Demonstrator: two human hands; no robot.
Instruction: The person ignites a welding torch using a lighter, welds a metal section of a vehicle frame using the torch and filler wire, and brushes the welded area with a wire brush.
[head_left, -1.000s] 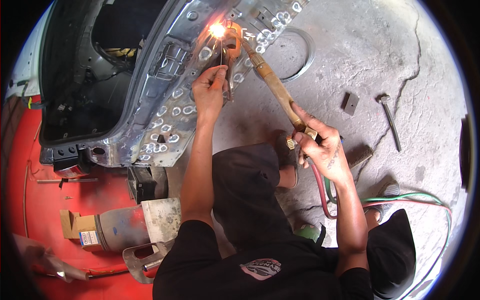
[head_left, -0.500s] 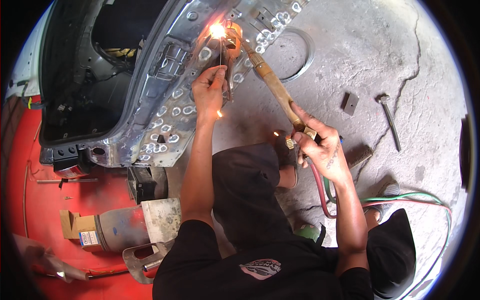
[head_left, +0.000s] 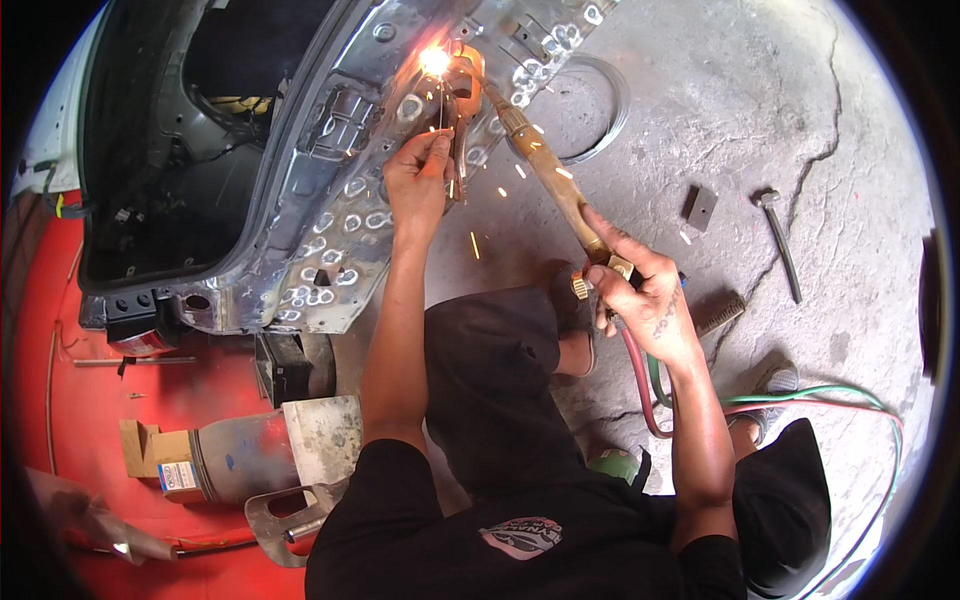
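My right hand (head_left: 640,285) is wrapped round the valve end of a brass gas welding torch (head_left: 550,170). The torch slants up and left to a bright flame (head_left: 434,62) on the bare metal car body panel (head_left: 340,235). Between its fingertips my left hand (head_left: 415,175) pinches a thin welding rod (head_left: 441,105), whose upper end runs into the glare. Beside the flame, locking pliers (head_left: 463,140) are clamped on the panel, close to the left fingers. Ringed weld marks dot the panel. Glare hides the spot being heated.
A coil of wire (head_left: 622,105), a small metal block (head_left: 701,208), a hammer (head_left: 780,240) and a wire brush (head_left: 720,314) lie on the concrete. Red and green hoses (head_left: 800,395) trail right from the torch. A C-shaped clamp (head_left: 265,525) and a grey cylindrical container (head_left: 245,455) lie at lower left.
More sparks now fly from the flame, scattering down and right past the left hand and the torch. Both hands stay nearly in place, still holding the rod and the torch.
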